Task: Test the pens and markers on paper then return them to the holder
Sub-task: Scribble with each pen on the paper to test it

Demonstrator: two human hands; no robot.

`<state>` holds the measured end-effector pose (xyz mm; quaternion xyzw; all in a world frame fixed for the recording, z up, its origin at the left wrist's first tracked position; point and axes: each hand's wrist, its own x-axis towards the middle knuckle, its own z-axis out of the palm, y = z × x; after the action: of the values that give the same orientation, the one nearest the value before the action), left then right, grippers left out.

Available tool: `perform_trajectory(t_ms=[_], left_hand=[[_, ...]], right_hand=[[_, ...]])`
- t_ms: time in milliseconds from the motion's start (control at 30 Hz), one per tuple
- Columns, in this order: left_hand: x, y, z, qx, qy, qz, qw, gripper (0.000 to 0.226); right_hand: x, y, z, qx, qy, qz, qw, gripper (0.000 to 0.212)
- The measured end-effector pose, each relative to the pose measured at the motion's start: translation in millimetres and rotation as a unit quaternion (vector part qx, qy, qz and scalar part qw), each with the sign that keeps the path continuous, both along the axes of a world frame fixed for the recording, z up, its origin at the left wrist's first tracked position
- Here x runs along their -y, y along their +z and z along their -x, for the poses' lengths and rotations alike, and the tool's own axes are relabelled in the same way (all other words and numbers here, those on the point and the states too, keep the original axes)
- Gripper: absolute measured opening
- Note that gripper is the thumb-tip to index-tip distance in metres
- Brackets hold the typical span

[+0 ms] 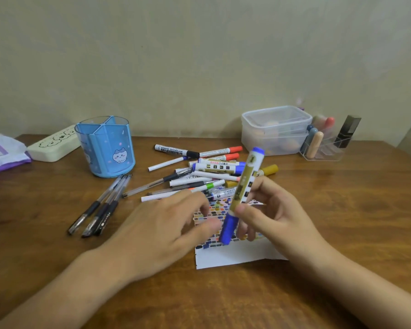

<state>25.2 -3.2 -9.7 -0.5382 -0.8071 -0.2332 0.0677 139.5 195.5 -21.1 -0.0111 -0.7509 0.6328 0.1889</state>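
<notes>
Two hands are over the paper (237, 256) in the lower middle of the frame. Your right hand (268, 210) pinches a blue marker (243, 193) with thumb and fingers curled round its gold middle. The marker stands almost upright but tilts. Its long line runs from lower left to upper right. The blue cap end points down at the paper, and the other blue end points up toward the wall.

Your left hand (166, 224) is just left of the marker. Its fingers are loose and spread, and it holds nothing. The fingertips look blurry, so you cannot tell if they touch the cap.

The paper is white with many little colour marks on its upper part. It lies flat on the wooden table (342, 222).

Behind the hands, in the middle of the frame, is a pile of markers and pens (199, 172), lying every which way. Three black gel pens (100, 207) lie side by side to the left. The blue pen holder (107, 148) with a cat picture stands upright in the left middle. A clear plastic box (274, 129) sits at the right, near the wall.
</notes>
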Motion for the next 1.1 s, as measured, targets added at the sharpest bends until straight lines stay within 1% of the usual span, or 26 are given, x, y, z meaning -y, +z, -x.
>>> perform_trajectory(t_ms=[67, 133, 233, 300, 367, 467, 567, 600, 633, 700, 733, 833, 933, 1000, 1100], left_hand=[[-3.1, -0.2, -4.6, 0.000, -0.024, -0.001, 1.000, 0.049], [-4.8, -0.2, -9.4, -0.002, -0.040, -0.009, 0.999, 0.046], [-5.9, 0.7, -15.1, -0.011, -0.047, -0.017, 0.999, 0.031], [-5.5, 1.6, -15.6, -0.006, -0.047, -0.026, 0.999, 0.020], [-4.5, 2.5, -14.9, 0.000, -0.041, -0.023, 0.999, 0.022], [-4.3, 1.9, -14.8, -0.016, -0.038, -0.019, 0.999, 0.031], [-5.2, 0.5, -17.1, -0.002, -0.043, -0.021, 0.999, 0.025], [-5.5, -0.1, -16.9, -0.001, -0.041, -0.018, 0.999, 0.027], [-5.7, -0.6, -16.1, -0.007, -0.036, -0.015, 0.999, 0.033], [-6.2, -2.1, -14.0, -0.034, -0.028, -0.007, 0.999, 0.045], [-6.6, -2.6, -13.3, -0.048, -0.028, -0.007, 0.998, 0.046], [-8.3, -3.8, -14.5, -0.050, -0.034, -0.016, 0.998, 0.035], [-10.5, -5.1, -17.9, -0.036, -0.036, -0.013, 0.999, 0.020], [-10.7, -5.1, -19.4, -0.018, -0.042, -0.006, 0.999, 0.020], [-9.7, -2.7, -21.0, 0.010, -0.055, -0.004, 0.998, 0.032]], right_hand=[[1.0, -2.8, -0.8, 0.016, 0.027, -0.016, 0.999, 0.040], [3.1, -3.6, -1.5, 0.025, 0.048, -0.026, 0.998, 0.043], [6.8, -2.0, -1.8, 0.015, 0.050, -0.032, 0.998, 0.035], [8.3, 1.1, -3.7, 0.018, 0.040, -0.068, 0.997, 0.024], [8.8, 5.9, -6.6, 0.026, 0.035, -0.075, 0.996, 0.017], [5.3, 9.0, -7.9, 0.027, 0.031, -0.044, 0.998, 0.023], [7.3, 10.1, -8.3, 0.048, 0.030, -0.022, 0.998, 0.037], [8.6, 10.6, -8.4, 0.056, 0.030, -0.027, 0.998, 0.037], [9.4, 10.3, -8.6, 0.062, 0.031, -0.040, 0.997, 0.037], [10.9, 10.2, -9.1, 0.069, 0.038, -0.073, 0.994, 0.039], [11.4, 9.9, -9.4, 0.071, 0.041, -0.083, 0.993, 0.041], [11.6, 8.9, -9.9, 0.079, 0.040, -0.109, 0.990, 0.043], [12.1, 8.8, -10.7, 0.080, 0.045, -0.122, 0.988, 0.039], [11.8, 9.4, -10.4, 0.078, 0.043, -0.121, 0.989, 0.040], [11.2, 10.9, -9.9, 0.076, 0.042, -0.108, 0.990, 0.043]])
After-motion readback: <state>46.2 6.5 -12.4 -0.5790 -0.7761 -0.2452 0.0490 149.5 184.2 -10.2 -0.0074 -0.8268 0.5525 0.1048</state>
